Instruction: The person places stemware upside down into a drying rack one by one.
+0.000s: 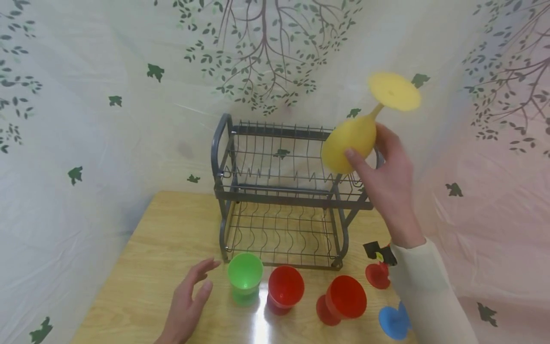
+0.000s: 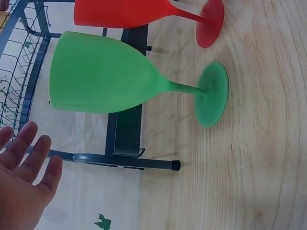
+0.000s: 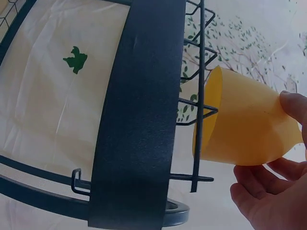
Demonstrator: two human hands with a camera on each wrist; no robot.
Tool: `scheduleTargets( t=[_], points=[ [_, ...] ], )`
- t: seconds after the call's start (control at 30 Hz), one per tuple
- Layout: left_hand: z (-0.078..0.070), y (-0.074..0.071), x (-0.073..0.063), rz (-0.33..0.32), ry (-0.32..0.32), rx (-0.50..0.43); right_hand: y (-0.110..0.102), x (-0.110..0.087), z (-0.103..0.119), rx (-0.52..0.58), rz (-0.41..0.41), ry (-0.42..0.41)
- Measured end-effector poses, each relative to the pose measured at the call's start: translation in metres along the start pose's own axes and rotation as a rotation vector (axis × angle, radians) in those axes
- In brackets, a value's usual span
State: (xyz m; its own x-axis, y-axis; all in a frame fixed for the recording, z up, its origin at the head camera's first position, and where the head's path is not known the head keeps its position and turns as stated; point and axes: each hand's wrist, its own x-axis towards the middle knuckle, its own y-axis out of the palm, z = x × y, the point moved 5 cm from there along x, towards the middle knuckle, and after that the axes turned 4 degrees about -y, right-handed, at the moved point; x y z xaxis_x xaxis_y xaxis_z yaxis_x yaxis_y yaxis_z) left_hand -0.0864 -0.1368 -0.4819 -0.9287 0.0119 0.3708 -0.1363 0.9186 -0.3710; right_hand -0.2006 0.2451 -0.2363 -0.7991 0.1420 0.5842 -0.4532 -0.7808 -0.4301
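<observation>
My right hand (image 1: 388,177) grips a yellow goblet (image 1: 350,143) round its bowl, thumb on the near side. The goblet is tilted upside down, foot up to the right, over the right part of the dish rack's (image 1: 294,200) upper tier. In the right wrist view its rim is right at the rack's wire prongs (image 3: 208,112). My left hand (image 1: 189,296) holds nothing; its fingers are loosely extended just left of a green goblet (image 1: 245,272), which stands upright on the table. In the left wrist view a gap separates that hand from the green goblet (image 2: 100,74).
Right of the green goblet stand two red goblets (image 1: 285,286) (image 1: 347,297) on the wooden table (image 1: 142,267). Farther right, a red foot (image 1: 378,276), a blue piece (image 1: 393,322) and a black item (image 1: 372,250) are partly behind my right sleeve. A leaf-patterned sheet (image 1: 129,119) hangs behind the rack.
</observation>
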Motion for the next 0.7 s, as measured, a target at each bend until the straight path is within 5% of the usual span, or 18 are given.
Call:
scheduleTargets(
  t=[0.43, 0.7],
  points=[
    [-0.002, -0.001, -0.003, 0.005, -0.021, -0.007, 0.01, 0.012, -0.02, -0.045, 0.14, 0.103],
    [-0.002, 0.001, -0.004, 0.017, -0.036, -0.001, 0.019, 0.016, -0.029, -0.081, 0.233, 0.09]
  ],
)
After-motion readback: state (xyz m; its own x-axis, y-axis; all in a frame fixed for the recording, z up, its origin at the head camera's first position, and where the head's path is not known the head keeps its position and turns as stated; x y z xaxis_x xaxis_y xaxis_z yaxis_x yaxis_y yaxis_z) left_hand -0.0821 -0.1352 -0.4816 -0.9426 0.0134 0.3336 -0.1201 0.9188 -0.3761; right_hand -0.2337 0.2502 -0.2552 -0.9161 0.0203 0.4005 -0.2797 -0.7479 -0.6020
